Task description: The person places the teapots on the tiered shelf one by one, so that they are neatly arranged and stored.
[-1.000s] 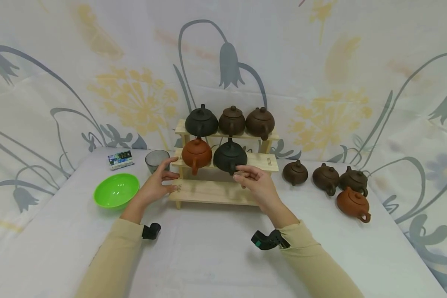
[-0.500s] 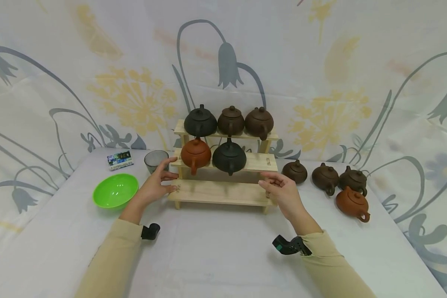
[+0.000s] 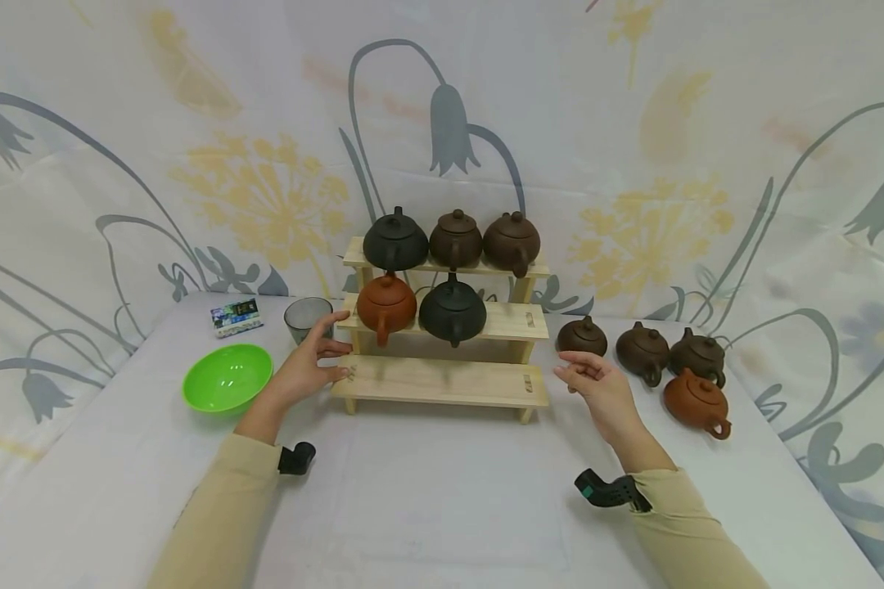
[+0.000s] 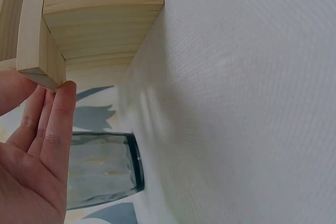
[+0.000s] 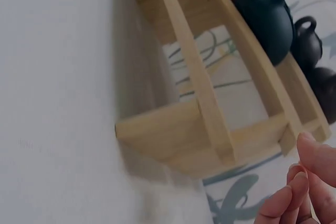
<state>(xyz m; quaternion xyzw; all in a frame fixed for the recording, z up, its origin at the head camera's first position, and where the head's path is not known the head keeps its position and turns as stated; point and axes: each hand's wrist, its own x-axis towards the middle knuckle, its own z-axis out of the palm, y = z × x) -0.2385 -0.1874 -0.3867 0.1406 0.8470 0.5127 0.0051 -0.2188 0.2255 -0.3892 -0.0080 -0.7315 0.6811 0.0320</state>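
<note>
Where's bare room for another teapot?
Free: the bottom shelf right of the left hand; the middle shelf right of its black teapot; the table between the sleeves. Crowded: the top shelf, holding three teapots; around the four at right.

This seems an arranged corner for recording table work; whether in a home or a studio, I cannot tell. Behind the smooth white table [image 3: 427,507] a pale fabric [image 3: 560,82] printed with grey bell-shaped flowers [image 3: 449,127] and yellow plants [image 3: 268,200] hangs like a screen, and black curved cameras [image 3: 604,489] are worn at both beige sleeves [image 3: 217,507]. A three-level pale wooden rack [image 3: 435,380] with round dark and orange-brown teapots [image 3: 453,312] resembles a display.
</note>
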